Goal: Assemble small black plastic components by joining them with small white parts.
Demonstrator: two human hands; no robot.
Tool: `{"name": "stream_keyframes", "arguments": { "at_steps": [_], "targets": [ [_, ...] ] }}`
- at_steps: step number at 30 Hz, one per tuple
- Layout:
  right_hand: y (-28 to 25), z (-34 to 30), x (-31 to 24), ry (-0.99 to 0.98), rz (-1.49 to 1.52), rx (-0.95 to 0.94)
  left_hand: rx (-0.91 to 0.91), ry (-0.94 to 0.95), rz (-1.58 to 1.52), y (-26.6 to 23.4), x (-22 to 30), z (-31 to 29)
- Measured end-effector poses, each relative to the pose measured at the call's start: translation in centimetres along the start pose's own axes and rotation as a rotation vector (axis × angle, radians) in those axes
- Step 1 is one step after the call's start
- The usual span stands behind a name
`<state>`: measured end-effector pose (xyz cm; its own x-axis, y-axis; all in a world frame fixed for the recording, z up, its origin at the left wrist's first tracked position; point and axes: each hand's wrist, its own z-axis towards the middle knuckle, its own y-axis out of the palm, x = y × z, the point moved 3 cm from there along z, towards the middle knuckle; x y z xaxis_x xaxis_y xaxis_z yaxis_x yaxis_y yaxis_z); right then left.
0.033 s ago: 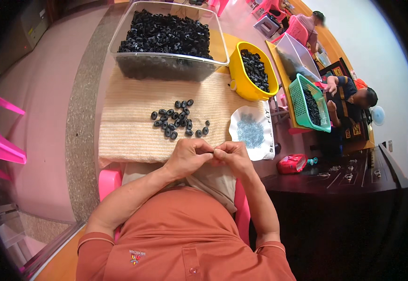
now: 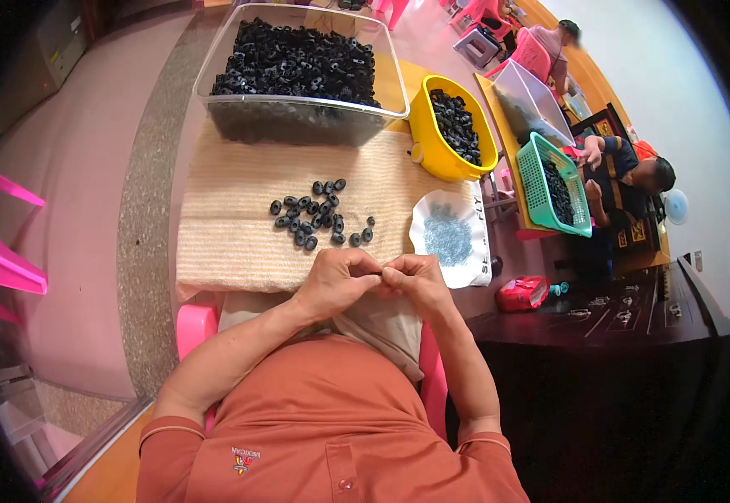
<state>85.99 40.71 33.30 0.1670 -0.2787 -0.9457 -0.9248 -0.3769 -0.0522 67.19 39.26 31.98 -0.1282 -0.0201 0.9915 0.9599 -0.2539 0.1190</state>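
Many rounded black pieces (image 2: pixel 326 220) on striped, towel-like cloth (image 2: pixel 231 210).

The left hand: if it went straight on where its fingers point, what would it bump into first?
The right hand, most likely. The left hand's fingers point right at it, and their fingertips look almost touching, though any small gap is hard to tell.

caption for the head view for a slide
Left hand and right hand meet near a cluster of black parts on striped cloth.
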Motion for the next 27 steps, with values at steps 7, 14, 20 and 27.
{"name": "stream_keyframes", "arguments": {
  "at_steps": [7, 14, 20, 27],
  "targets": [
    [1.4, -0.9, -0.1, -0.128, 0.026, 0.111, -0.027, -0.063, -0.154, -0.2, -0.1, 0.3],
    [3.5, -2.7, -1.0, -0.602, -0.473, 0.265, -0.006, -0.231, -0.361, -0.7, 0.5, 0.6],
    [4.4, -2.6, -0.8, -0.705, -0.706, 0.379, 0.004, -0.285, -0.418, -0.5, 0.2, 0.3],
    [4.5, -1.9, -0.2, -0.794, -0.865, 0.480, 0.009, -0.242, -0.442, -0.4, -0.3, 0.5]
  ]
}}
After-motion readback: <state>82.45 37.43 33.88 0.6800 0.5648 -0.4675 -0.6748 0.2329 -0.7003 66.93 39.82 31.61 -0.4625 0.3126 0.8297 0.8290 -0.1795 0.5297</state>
